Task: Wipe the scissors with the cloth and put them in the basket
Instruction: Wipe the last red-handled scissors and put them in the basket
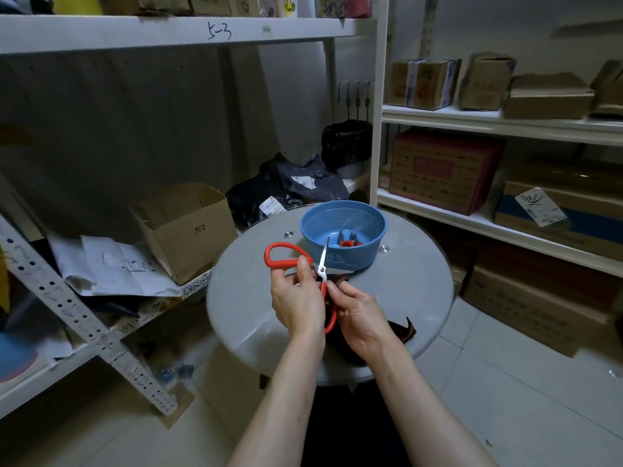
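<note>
Blue basket (371,246) sits at the far side of the round table (414,291) and already has a second pair (349,243) of red-handled scissors lying in the bottom. The scissors (323,261) being cleaned are up over the table just in front of it, blades spread. The left hand (296,299) grips them near the pivot and the right hand (360,315) pinches the dark cloth (401,329) against the lower handle. An open cardboard box (188,230) sits on the shelf to the left.

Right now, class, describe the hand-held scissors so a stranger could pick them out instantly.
Find the round grey table, then its blue basket. In front of it, the left hand and right hand hold open red-handled scissors; the other pair lies inside the basket.
</note>
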